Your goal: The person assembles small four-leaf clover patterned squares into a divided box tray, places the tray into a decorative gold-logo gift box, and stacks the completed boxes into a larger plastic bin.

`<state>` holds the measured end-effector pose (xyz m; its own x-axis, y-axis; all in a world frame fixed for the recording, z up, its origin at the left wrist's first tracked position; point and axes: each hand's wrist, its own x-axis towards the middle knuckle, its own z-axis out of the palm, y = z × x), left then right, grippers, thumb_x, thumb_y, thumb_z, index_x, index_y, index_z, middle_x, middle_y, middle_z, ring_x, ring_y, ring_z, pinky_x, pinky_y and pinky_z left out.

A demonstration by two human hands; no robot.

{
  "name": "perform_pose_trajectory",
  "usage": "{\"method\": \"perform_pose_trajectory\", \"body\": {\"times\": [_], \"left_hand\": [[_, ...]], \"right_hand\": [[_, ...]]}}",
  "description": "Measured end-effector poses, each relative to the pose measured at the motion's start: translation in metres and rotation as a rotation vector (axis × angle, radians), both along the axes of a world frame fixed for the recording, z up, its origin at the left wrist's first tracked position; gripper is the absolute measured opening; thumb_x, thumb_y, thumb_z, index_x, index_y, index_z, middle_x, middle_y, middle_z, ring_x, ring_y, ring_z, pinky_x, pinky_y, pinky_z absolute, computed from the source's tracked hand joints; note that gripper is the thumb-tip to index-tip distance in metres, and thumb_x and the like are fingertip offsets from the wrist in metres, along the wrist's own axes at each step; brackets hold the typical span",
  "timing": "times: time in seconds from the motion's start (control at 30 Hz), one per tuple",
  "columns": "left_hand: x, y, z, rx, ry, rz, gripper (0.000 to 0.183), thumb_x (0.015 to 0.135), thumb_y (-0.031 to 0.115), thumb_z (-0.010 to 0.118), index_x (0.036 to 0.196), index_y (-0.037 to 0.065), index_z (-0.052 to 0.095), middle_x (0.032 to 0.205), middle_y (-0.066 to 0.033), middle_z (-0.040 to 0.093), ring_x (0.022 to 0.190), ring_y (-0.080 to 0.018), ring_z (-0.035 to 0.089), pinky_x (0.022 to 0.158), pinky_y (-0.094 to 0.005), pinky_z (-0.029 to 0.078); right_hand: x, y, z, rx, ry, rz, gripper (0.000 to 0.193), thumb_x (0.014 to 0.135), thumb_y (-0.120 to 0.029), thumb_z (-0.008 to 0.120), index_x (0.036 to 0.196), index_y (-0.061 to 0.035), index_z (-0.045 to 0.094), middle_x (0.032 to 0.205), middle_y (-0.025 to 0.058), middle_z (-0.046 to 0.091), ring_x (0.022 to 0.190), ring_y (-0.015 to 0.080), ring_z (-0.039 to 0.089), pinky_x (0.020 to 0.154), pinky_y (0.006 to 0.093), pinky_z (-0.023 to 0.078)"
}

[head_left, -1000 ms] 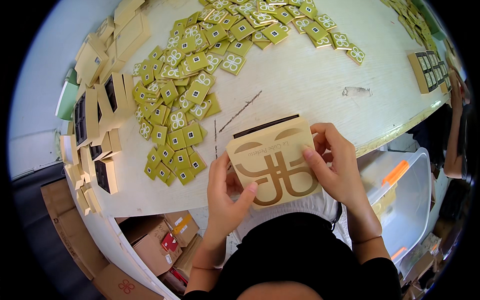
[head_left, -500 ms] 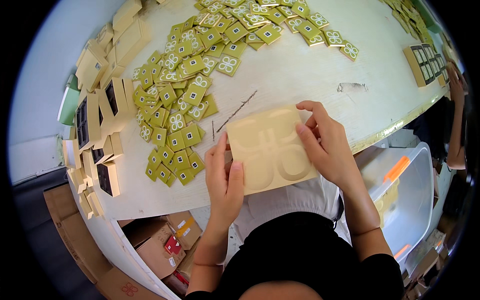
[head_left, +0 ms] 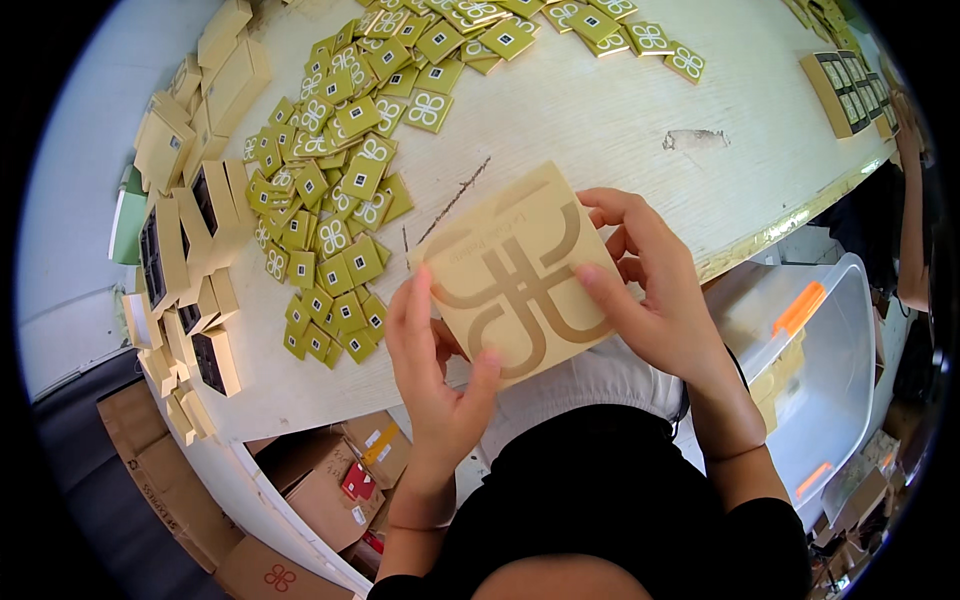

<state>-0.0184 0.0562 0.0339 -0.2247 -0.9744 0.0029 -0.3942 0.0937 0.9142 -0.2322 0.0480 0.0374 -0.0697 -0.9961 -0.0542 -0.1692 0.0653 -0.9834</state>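
Between my two hands is a cream square box [head_left: 530, 270] with a looping gold-brown emblem on its top face. It is tilted, its upper right corner raised. My left hand [head_left: 435, 360] grips the lower left edge, thumb on the top face. On the right edge, my right hand [head_left: 640, 275] pinches the box, thumb on top and fingers behind. The underside of the box is hidden. Beyond my left hand lies a wide heap of small olive-green square packets [head_left: 335, 235], some showing a white looped emblem, others a small dark label.
Cream boxes with dark inserts [head_left: 205, 240] pile up along the table's left edge. A filled box [head_left: 845, 95] stands at the far right, near another person's arm [head_left: 912, 200]. A clear plastic tub with orange clips [head_left: 830, 350] sits right of me; cardboard cartons [head_left: 335, 490] lie below the table.
The box has turned counterclockwise and tipped in my hands, so its emblem now shows darker. My view has shifted slightly, and both hands keep their hold.
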Motion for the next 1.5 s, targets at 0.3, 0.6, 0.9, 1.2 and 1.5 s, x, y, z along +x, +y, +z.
{"method": "perform_pose_trajectory", "body": {"times": [0.3, 0.6, 0.9, 1.2, 1.5], "left_hand": [[-0.003, -0.009, 0.0, 0.038, 0.198, 0.061, 0.068, 0.085, 0.003, 0.055, 0.146, 0.0, 0.027, 0.139, -0.0152, 0.033, 0.114, -0.0216, 0.051, 0.087, -0.0295, 0.049], [-0.004, -0.008, 0.0, 0.068, 0.124, 0.096, 0.066, 0.086, 0.007, 0.054, 0.146, 0.0, 0.028, 0.14, -0.0156, 0.033, 0.117, -0.0227, 0.049, 0.088, -0.0304, 0.049], [-0.004, -0.006, -0.008, -0.048, 0.02, 0.106, 0.067, 0.088, 0.016, 0.054, 0.146, -0.001, 0.025, 0.139, -0.0194, 0.034, 0.124, -0.0281, 0.04, 0.098, -0.0378, 0.041], [-0.012, 0.001, -0.014, -0.159, -0.264, -0.016, 0.07, 0.09, 0.021, 0.047, 0.145, -0.01, 0.015, 0.144, -0.0297, 0.019, 0.129, -0.0411, 0.029, 0.109, -0.0461, 0.024], [-0.008, -0.004, -0.033, -0.199, -0.365, -0.105, 0.075, 0.087, 0.023, 0.052, 0.143, -0.012, 0.016, 0.144, -0.0331, 0.026, 0.132, -0.0468, 0.027, 0.111, -0.0507, 0.017]], "right_hand": [[0.01, 0.003, 0.002, -0.104, 0.218, 0.007, 0.043, 0.087, -0.013, 0.06, 0.124, 0.0036, 0.045, 0.105, 0.0212, 0.053, 0.09, 0.0371, 0.056, 0.074, 0.0402, 0.048], [0.014, 0.009, 0.008, -0.02, 0.235, 0.031, 0.046, 0.088, -0.014, 0.058, 0.126, 0.005, 0.042, 0.113, 0.0235, 0.05, 0.09, 0.0408, 0.058, 0.071, 0.0429, 0.049], [0.013, 0.005, 0.002, -0.085, 0.249, 0.027, 0.044, 0.087, -0.012, 0.059, 0.125, 0.0048, 0.044, 0.109, 0.0204, 0.052, 0.079, 0.0348, 0.059, 0.067, 0.0385, 0.049], [0.011, 0.01, -0.008, -0.034, 0.084, -0.005, 0.035, 0.09, -0.008, 0.054, 0.124, 0.0016, 0.048, 0.107, 0.0142, 0.054, 0.061, 0.0155, 0.047, 0.058, 0.0288, 0.042], [0.007, 0.008, -0.024, -0.204, 0.664, -0.088, 0.03, 0.082, -0.013, 0.063, 0.11, -0.0038, 0.061, 0.109, 0.0111, 0.056, 0.086, 0.0271, 0.058, 0.066, 0.0354, 0.05]]}}
